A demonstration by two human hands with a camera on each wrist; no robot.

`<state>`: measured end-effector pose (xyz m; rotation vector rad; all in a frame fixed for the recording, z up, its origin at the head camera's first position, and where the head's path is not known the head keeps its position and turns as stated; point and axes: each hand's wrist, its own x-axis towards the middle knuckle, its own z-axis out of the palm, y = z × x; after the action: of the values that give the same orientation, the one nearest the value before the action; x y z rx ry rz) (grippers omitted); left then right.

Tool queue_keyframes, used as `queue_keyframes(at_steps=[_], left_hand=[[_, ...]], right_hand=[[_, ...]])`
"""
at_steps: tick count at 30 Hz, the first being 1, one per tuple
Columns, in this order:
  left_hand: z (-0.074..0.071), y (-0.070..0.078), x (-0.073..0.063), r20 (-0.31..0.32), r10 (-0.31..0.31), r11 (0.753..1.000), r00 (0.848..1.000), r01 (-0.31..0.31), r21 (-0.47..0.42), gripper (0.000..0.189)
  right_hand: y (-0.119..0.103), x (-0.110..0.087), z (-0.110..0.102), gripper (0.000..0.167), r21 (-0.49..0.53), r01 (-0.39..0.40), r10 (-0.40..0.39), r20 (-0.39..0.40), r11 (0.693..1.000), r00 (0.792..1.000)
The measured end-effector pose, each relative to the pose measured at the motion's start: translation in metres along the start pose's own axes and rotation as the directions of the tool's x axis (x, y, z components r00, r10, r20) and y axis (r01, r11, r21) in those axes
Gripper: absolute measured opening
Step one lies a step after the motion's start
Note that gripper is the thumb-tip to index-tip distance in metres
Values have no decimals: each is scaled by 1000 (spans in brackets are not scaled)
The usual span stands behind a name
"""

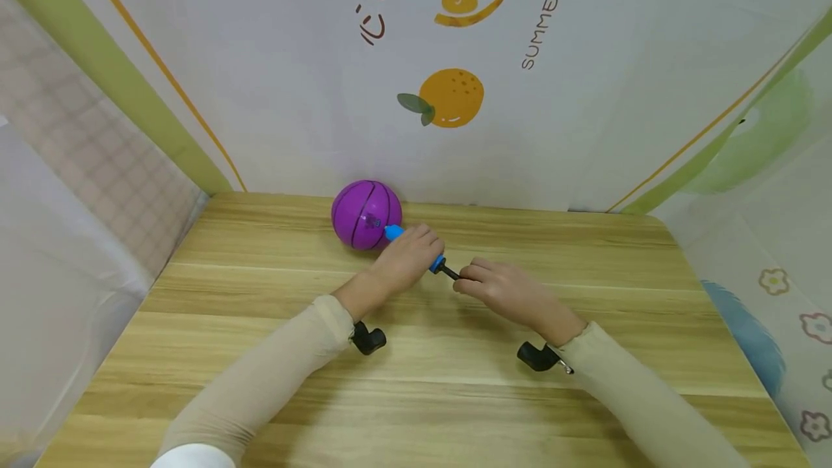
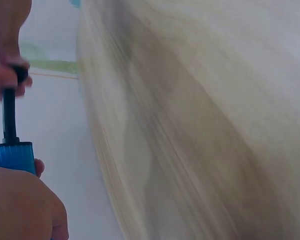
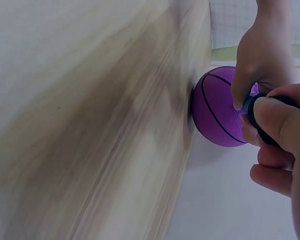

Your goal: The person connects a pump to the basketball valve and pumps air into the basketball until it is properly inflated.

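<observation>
A purple ball with black seam lines rests near the table's back edge. My left hand grips the blue barrel of a hand pump, whose blue tip points at the ball; whether a needle enters the ball cannot be made out. My right hand holds the pump's black handle, and a stretch of black rod shows between the two hands. In the left wrist view the rod stands out from the blue barrel. The right wrist view has the right thumb on the black handle, with the ball behind.
The wood-grain table spreads under both arms. A white printed cloth with fruit drawings hangs right behind the ball, and more cloth hangs at both sides. Black wrist mounts jut from the sleeves.
</observation>
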<state>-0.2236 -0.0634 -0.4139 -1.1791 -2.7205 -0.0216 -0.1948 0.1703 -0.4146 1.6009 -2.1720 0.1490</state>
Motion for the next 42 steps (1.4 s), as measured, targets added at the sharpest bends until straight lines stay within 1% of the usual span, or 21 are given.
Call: queue_keyframes(at_steps=[6,9,12,14,16,19,20,23,26,29,32,36,39,42], left_hand=[[5,3,1,-12,19,999,1000,-19,33,17],[8,2,-1,-31,22,999,999,-21,33,18],[8,2,-3,-40,33,999,999,-32,15,20],[5,2,-4,-30,35,999,999,-35,-4,25],[2,1,-6,-18,30,999,999,-30,-30,34],[-5,-7,-10,-29,23,997,999,-25,-77,49],[-7,-11,-12,-46,20,996,999,-24,-88,55],[-15,-29,-17,-107,-6,994,994,-6,-110,64],[-21,-48,-22,-142,-68,992,988,52,-112,68],[-23,-65,-26,-126,-132,985,983,116,-128,69],[-21,-76,-31,-76,-177,975,981,164,-147,69],[-19,-82,-37,-22,-218,954,976,208,-214,75],[-18,-84,-40,-11,-242,935,970,230,-271,83],[-15,-87,-43,-15,-261,916,965,243,-319,91]], right_hand=[[3,10,12,18,-14,7,-8,-23,1000,1000],[4,11,14,18,-23,-3,2,-33,1000,999],[4,8,14,14,-24,-12,11,-38,1000,999],[5,5,12,15,-23,-13,12,-42,1000,999],[6,1,9,18,-26,-12,11,-38,1000,999],[9,-6,5,24,-37,-14,13,-28,999,1000],[11,-9,4,26,-42,-16,15,-22,999,1000],[14,-17,0,28,-61,-25,25,0,998,1000],[17,-25,-1,29,-73,-27,28,16,997,999],[20,-31,0,30,-76,-27,28,19,997,999],[23,-35,1,32,-73,-30,32,19,997,999],[28,-38,3,35,-72,-61,64,43,996,997],[33,-38,6,34,-79,-96,101,60,992,993],[39,-38,10,29,-77,-122,127,69,990,990]])
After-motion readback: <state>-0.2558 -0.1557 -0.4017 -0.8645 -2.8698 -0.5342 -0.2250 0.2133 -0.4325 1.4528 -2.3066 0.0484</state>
